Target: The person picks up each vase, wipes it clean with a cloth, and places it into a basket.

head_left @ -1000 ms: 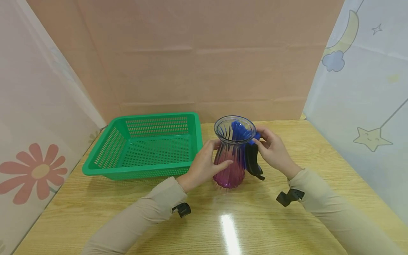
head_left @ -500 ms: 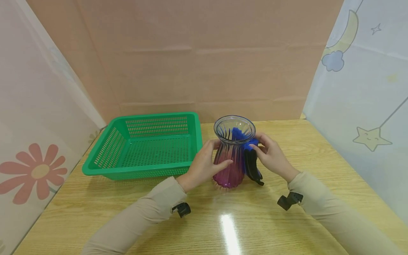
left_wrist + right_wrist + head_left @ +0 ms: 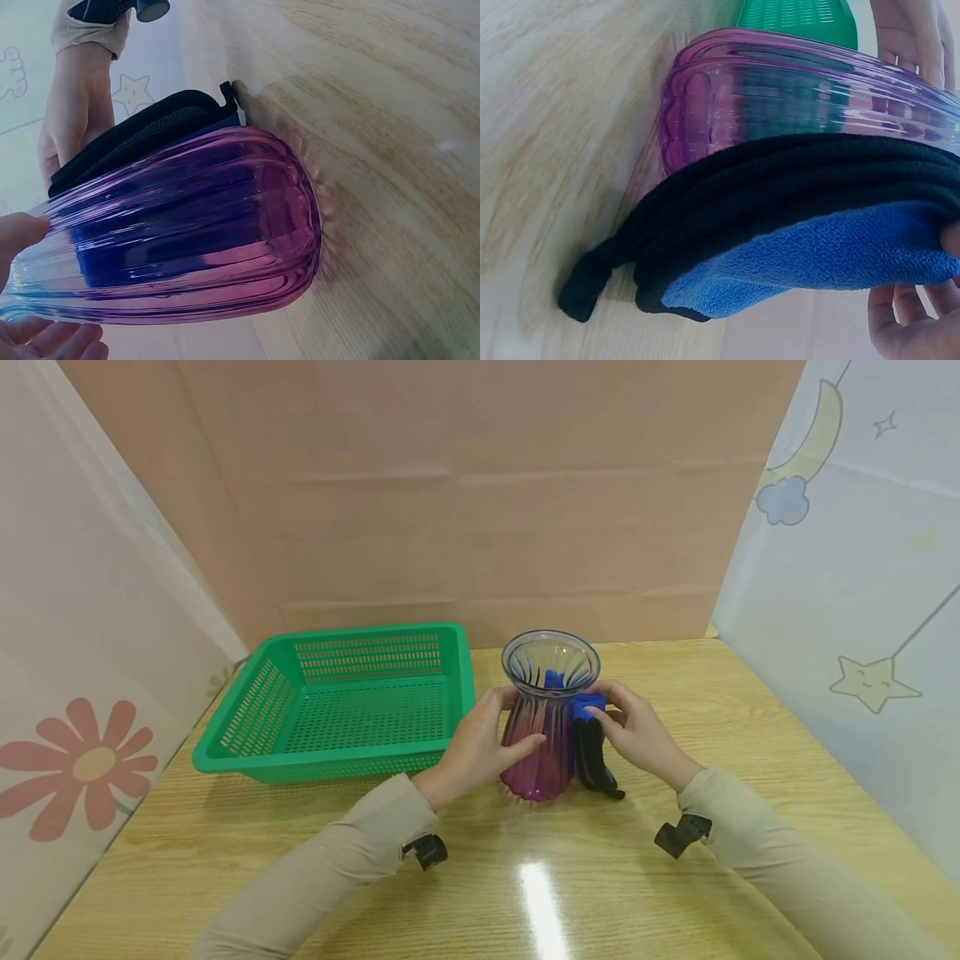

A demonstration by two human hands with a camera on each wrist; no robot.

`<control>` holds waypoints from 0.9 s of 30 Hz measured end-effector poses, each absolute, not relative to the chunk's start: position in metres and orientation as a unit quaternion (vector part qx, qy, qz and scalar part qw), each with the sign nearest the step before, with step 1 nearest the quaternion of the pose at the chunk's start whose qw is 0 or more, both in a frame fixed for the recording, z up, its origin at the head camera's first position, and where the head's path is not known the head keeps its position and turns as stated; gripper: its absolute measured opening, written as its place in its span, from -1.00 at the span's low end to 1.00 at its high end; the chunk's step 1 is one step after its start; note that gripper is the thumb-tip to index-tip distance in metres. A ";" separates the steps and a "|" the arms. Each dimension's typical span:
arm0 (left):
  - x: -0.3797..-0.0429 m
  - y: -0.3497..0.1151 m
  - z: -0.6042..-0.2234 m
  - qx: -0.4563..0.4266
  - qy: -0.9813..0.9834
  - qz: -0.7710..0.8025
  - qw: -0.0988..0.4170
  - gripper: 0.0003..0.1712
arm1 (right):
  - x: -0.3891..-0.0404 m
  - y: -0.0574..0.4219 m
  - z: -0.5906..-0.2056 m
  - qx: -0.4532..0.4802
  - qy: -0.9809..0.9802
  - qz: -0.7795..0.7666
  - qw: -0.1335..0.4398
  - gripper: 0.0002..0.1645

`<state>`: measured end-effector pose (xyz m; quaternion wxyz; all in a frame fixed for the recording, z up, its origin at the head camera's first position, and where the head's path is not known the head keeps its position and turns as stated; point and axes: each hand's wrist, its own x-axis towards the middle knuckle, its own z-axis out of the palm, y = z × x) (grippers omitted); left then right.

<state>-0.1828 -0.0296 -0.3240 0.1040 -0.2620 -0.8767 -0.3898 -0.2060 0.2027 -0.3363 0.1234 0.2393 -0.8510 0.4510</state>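
Observation:
A ribbed glass vase [image 3: 542, 739], blue-clear at the flared rim and pink-purple at the base, stands upright on the wooden table. My left hand [image 3: 480, 743] grips its left side, thumb across the front and fingers behind. Against the vase's right side is a folded blue towel [image 3: 810, 251] with black edging and a small black hanging loop. My right hand [image 3: 633, 727] pinches the towel near its top, with thumb in front and fingers behind. Through the glass, in the left wrist view, the towel shows as a dark blue patch. The loop end hangs close to the tabletop.
A green slotted plastic basket [image 3: 333, 757] sits to the left of the vase, its right wall near my left hand. Behind the table rises a tan backdrop [image 3: 450, 527], with printed sheets at both sides. A light reflection lies on the table [image 3: 420, 910] in front.
My right hand has slid the towel downward along the vase's right side, so less blue shows through the rim. The left hand and vase stay in place.

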 end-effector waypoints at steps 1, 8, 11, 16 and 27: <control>-0.183 -0.030 -0.324 -0.265 -0.877 -0.388 0.104 -0.30 | -0.206 0.203 -0.336 0.240 -0.852 0.448 0.125 -0.73; -0.185 -0.032 -0.323 -0.285 -0.873 -0.380 0.109 -0.32 | -0.206 0.203 -0.334 0.236 -0.858 0.438 0.126 -0.71; -0.186 -0.033 -0.323 -0.292 -0.873 -0.375 0.107 -0.33 | -0.207 0.203 -0.335 0.233 -0.858 0.440 0.124 -0.71; -0.189 -0.034 -0.322 -0.308 -0.868 -0.377 0.096 -0.32 | -0.207 0.203 -0.337 0.231 -0.852 0.455 0.120 -0.71; -0.194 -0.038 -0.315 -0.301 -0.880 -0.367 0.037 -0.29 | -0.206 0.204 -0.344 0.228 -0.853 0.453 0.121 -0.71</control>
